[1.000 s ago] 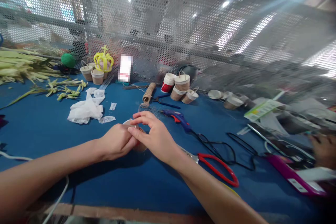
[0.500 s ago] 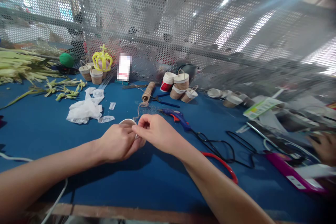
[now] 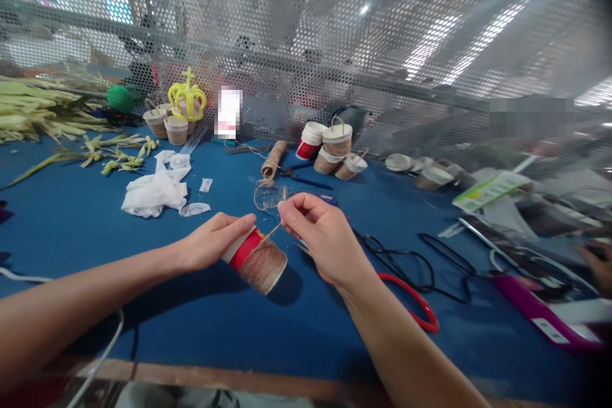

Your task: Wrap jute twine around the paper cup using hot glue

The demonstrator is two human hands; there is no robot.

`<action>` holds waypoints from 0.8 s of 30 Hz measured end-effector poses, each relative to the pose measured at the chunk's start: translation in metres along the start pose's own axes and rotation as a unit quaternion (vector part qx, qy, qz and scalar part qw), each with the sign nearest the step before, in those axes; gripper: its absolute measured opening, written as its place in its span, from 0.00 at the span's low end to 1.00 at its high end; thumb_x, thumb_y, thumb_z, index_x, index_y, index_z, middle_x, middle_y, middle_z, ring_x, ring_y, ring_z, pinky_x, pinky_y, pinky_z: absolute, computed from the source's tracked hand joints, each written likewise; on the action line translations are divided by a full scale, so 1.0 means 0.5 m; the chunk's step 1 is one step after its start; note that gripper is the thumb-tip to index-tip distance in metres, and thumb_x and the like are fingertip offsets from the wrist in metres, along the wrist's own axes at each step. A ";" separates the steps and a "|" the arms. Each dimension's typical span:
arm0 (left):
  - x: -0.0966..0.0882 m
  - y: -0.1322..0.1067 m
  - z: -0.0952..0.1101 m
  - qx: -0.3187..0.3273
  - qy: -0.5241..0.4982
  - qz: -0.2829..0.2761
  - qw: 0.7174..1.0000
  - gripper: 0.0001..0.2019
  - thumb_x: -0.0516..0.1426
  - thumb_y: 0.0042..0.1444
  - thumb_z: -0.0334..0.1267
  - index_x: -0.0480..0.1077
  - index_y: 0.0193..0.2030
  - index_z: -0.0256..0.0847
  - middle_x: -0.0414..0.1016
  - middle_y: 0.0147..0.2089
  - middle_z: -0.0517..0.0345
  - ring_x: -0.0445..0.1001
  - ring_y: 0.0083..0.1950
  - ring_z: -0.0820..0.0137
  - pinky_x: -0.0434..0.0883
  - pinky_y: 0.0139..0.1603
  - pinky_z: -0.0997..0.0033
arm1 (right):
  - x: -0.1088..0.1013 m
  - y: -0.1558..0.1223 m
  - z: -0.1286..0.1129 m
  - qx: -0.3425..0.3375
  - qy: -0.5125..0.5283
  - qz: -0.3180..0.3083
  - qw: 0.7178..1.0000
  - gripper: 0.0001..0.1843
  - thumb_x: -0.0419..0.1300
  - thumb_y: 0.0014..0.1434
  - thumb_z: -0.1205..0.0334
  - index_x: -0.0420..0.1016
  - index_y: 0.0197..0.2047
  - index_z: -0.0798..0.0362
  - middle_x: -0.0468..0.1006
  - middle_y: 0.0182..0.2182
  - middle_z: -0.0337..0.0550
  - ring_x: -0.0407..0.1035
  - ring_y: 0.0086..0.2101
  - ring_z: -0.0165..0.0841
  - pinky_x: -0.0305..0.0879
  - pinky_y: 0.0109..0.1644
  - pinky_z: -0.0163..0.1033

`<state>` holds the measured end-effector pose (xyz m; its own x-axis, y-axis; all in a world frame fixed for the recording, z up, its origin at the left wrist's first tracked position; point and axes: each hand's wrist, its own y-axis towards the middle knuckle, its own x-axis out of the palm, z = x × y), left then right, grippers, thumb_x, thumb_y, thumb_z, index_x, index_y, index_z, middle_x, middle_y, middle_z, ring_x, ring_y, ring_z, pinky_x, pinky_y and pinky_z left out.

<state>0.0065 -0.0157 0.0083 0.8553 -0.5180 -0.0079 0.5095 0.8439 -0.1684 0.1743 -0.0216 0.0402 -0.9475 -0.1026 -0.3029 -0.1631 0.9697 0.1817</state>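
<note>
A red and white paper cup [image 3: 247, 248], tilted on its side, is gripped at its white end by my left hand [image 3: 217, 239]. Brown twine [image 3: 264, 268] is wound round its other half, and a white rim shows at that end. My right hand [image 3: 318, 226] pinches a strand of the twine between thumb and forefinger, pulled taut up and away from the cup. Behind the hands lies the twine roll [image 3: 273, 160], with a loose loop trailing from it. Most of the blue glue gun [image 3: 329, 199] is hidden behind my right hand.
Twine-wrapped cups [image 3: 336, 143] stand at the back, near pliers [image 3: 306, 182]. Crumpled white lace [image 3: 155, 191] and pale husks [image 3: 33, 111] lie left. Right are black cable [image 3: 425, 277], a red ring-shaped tube [image 3: 415, 306], a purple power strip [image 3: 530, 309] and another person's hand [image 3: 597, 261].
The cup has been tipped over, bringing its twine-wound side into sight. My right hand has moved right and up from the cup, drawing the strand out; my left hand still holds the cup.
</note>
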 end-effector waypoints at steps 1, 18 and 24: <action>0.001 0.000 0.000 0.001 0.002 -0.001 1.000 0.24 0.48 0.50 0.55 0.65 0.23 0.32 0.60 0.19 0.62 0.55 0.21 0.78 0.55 0.22 0.78 | 0.001 0.000 0.003 -0.001 0.001 0.003 1.000 0.14 0.56 0.52 0.53 0.64 0.25 0.54 0.63 0.20 0.35 0.55 0.22 0.24 0.54 0.26 0.32; 0.007 -0.017 -0.002 0.068 0.082 -0.007 0.994 0.23 0.42 0.56 0.51 0.59 0.20 0.35 0.52 0.19 0.64 0.49 0.21 0.78 0.50 0.20 0.78 | 0.012 0.005 0.021 0.017 -0.067 0.006 0.998 0.13 0.55 0.53 0.55 0.64 0.24 0.55 0.63 0.20 0.35 0.56 0.23 0.26 0.56 0.28 0.33; 0.003 -0.022 -0.008 0.094 0.102 -0.012 0.990 0.23 0.42 0.57 0.49 0.58 0.19 0.35 0.53 0.18 0.64 0.49 0.20 0.79 0.49 0.19 0.77 | 0.014 0.001 0.020 0.029 -0.085 -0.010 0.996 0.13 0.55 0.54 0.55 0.64 0.24 0.55 0.62 0.20 0.35 0.55 0.23 0.26 0.55 0.28 0.33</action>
<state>0.0018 -0.0261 0.0061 0.8158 -0.5392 -0.2092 0.5542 0.8322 0.0163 0.1701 -0.0198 0.0290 -0.8829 -0.0873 -0.4613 -0.1605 0.9795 0.1218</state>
